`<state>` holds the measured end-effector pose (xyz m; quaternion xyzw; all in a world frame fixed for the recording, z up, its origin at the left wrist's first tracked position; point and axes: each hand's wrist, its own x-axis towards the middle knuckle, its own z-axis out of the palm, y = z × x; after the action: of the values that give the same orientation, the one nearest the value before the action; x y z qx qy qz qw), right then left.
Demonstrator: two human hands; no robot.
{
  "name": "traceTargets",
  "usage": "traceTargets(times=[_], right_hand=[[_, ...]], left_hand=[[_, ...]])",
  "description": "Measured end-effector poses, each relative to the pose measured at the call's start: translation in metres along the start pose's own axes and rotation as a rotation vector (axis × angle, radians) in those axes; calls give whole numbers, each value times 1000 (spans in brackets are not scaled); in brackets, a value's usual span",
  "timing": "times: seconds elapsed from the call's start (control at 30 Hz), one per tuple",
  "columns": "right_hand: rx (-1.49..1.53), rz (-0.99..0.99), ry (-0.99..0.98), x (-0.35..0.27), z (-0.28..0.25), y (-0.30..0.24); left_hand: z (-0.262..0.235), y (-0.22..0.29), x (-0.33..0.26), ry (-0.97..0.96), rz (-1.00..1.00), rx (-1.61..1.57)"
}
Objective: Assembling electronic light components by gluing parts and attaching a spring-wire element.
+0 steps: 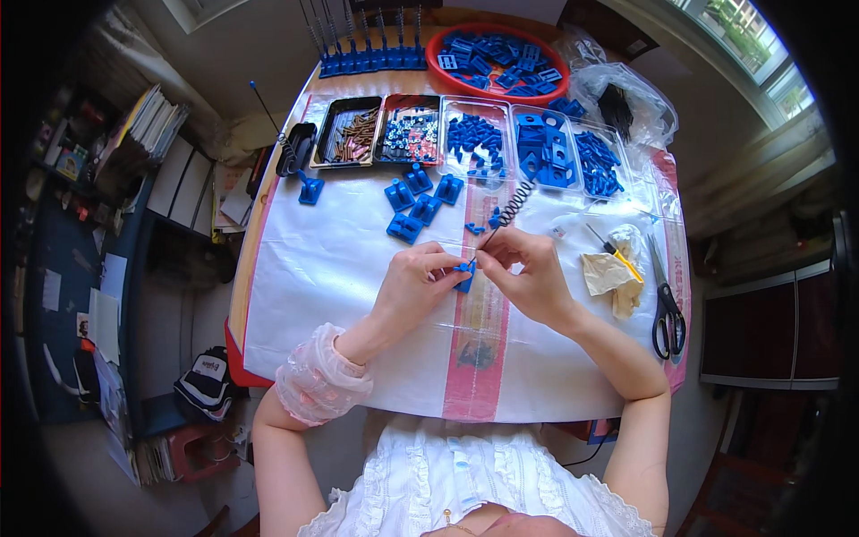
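On my feed, left hand [416,285] pinches a small blue part [466,284] over the middle of the white-covered tabletop [304,242]. Right hand [530,273], thumb and finger together, grips a thin dark rod near that part; rod runs up to a black coil spring [516,204] slanting away to the right. I can't tell if it's seated. Blue brackets [424,209] just beyond the hands, scissors [665,297] at right, screw tray [344,164] far left, red basin [501,96] at far edge.
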<state>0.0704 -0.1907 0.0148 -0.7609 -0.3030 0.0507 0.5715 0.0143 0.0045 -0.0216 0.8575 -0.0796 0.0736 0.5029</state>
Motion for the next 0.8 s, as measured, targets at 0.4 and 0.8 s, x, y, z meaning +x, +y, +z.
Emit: traceTargets(times=[0.4, 0.8], right_hand=[[-153, -96, -20, 3, 1, -3], [-269, -214, -95, 2, 8, -3]], left_hand=[[-1, 0, 1, -4, -11, -9], [2, -3, 0, 4, 0, -16]])
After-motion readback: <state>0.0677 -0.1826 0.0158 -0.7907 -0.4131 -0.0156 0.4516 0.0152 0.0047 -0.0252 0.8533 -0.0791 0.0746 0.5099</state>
